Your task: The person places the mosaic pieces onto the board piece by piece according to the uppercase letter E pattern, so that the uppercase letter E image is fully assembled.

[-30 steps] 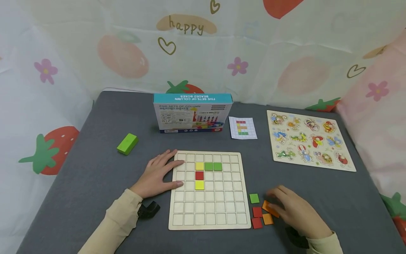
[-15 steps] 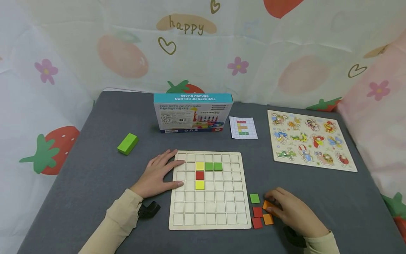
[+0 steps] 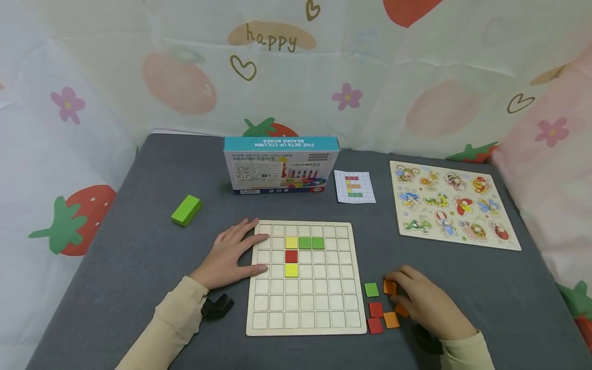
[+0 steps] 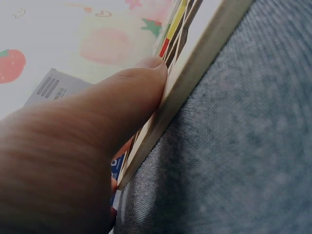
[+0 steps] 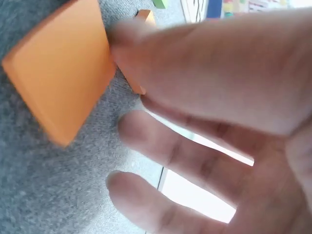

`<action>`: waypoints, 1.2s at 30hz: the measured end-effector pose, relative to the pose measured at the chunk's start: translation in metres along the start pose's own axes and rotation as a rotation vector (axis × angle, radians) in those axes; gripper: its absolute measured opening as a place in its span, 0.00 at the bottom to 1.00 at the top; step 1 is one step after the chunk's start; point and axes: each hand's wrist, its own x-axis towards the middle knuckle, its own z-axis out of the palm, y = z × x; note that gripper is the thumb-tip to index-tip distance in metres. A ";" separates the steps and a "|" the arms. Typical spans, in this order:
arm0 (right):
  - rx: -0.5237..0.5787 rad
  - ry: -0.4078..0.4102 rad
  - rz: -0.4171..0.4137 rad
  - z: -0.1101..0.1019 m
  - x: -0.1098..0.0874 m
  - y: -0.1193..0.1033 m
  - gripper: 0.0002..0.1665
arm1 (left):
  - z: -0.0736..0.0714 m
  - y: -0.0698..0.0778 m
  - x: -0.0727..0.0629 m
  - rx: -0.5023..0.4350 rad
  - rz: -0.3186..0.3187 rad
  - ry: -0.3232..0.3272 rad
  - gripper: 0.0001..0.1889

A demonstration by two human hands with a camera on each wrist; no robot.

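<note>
At lower right, your right hand [image 3: 430, 304] pinches an orange tile [image 3: 390, 287], now singled out from its neighbour [image 3: 402, 311]; your left hand [image 3: 225, 259] rests spread on the board [image 3: 326, 304].

Grid board [image 3: 324, 303] near centre of table [image 3: 102, 298], left hand [image 3: 222, 259] on its left edge. Five placed tiles [image 3: 291, 256] on its far half. Box [image 3: 279, 169] behind it, card [image 3: 365, 191] just right of box, puzzle board [image 3: 431, 235] far right, block [image 3: 186, 210] far left. Loose tiles [image 3: 376, 310] right of grid board; right hand [image 3: 427, 303] at their right, one tile [image 3: 390, 287] in its grasp.
</note>
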 end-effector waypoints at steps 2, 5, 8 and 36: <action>-0.003 0.004 -0.003 0.000 -0.001 0.000 0.18 | 0.000 0.000 0.000 0.003 0.000 0.003 0.39; -0.012 0.026 0.000 0.000 0.000 0.001 0.19 | 0.001 -0.001 0.000 0.008 0.002 0.006 0.39; -0.010 0.055 0.006 -0.002 0.004 -0.001 0.19 | 0.001 0.000 0.000 0.008 0.001 0.007 0.38; 0.058 0.096 -0.454 0.013 0.095 -0.072 0.12 | -0.001 0.002 0.000 0.013 -0.013 -0.006 0.39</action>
